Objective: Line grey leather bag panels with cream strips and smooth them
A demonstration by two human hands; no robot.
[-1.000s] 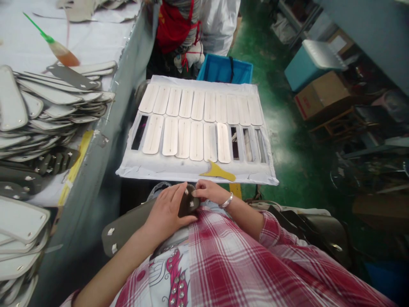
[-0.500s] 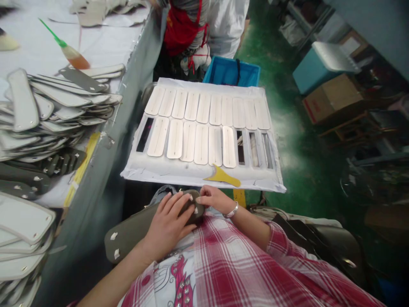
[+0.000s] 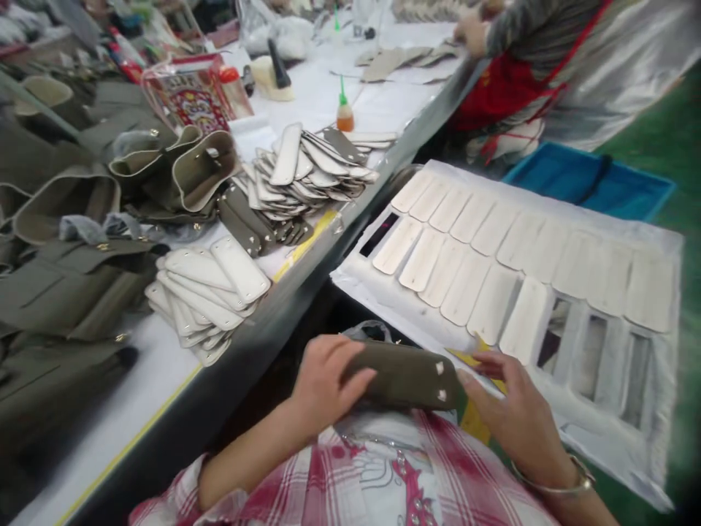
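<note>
In my left hand (image 3: 331,380) is an olive-green leather-like flap (image 3: 405,374) with rounded corners, held near my lap. Small pale tabs stand out at its right end. My right hand (image 3: 512,409), with a bracelet on the wrist, is just right of the flap, thumb and fingers apart. Its fingers reach over a flat yellow tool (image 3: 464,356) on the near edge of a white-covered board (image 3: 405,318); the hand partly hides the tool. Rows of pale rounded strips (image 3: 479,281) lie on the board, and several dark slots show at its right.
To the left, a long table holds stacked white-backed flaps (image 3: 211,292), another flap pile (image 3: 307,175), olive bags (image 3: 71,277) and a bottle with a green nozzle (image 3: 345,115). A blue crate (image 3: 591,179) stands behind the board. A co-worker's hand (image 3: 471,35) is at the table's far end.
The view has swung left, showing more table. My right hand has left the flap's end and moved to the yellow tool. My left hand still has the flap.
</note>
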